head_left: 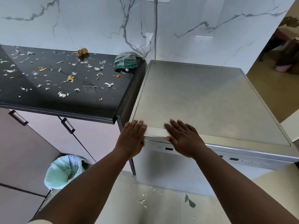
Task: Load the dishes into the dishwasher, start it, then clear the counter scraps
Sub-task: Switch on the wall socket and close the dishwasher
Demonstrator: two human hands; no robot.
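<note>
Landmark: the dishwasher (pixel 210 101), standing against the marble wall (pixel 97 21), door closed, flat grey top bare.

Far left of the dishwasher, low down: cabinet doors (pixel 24 151) with dark bar handles. In front of them on the floor (pixel 161 207), a bin (pixel 64 172) lined with a pale green bag, some orange scraps visible inside.

Left of the dishwasher and butted right up to it: black table (pixel 48 101). Its top was littered with scraps (pixel 71 78), mostly white flakes plus a few orange bits, spread across most of the surface. A brown clump (pixel 82 52) sat at the back by the wall. A crumpled green-and-white packet (pixel 126 63) lay at the table's back corner, nearest the dishwasher.

Left hand (pixel 132 136) was on the dishwasher's front-left top corner, fingers (pixel 137 125) straight and together, lying flat over the top edge, palm hanging over the front. Holding nothing.

Right hand (pixel 184 138) was just right of it on the same front edge, fingers (pixel 178 126) straight and slightly spread, flat on the top, thumb down at the front lip. Also holding nothing.

Below the hands, the control strip (pixel 161 147) ran along the top of the door: small buttons and a dark display window between the hands, more further right.

On the floor at the dishwasher's base: more white flakes and a green leaf (pixel 190 202).

Right of the dishwasher: a doorway into another room, contents too blurred to tell.
</note>
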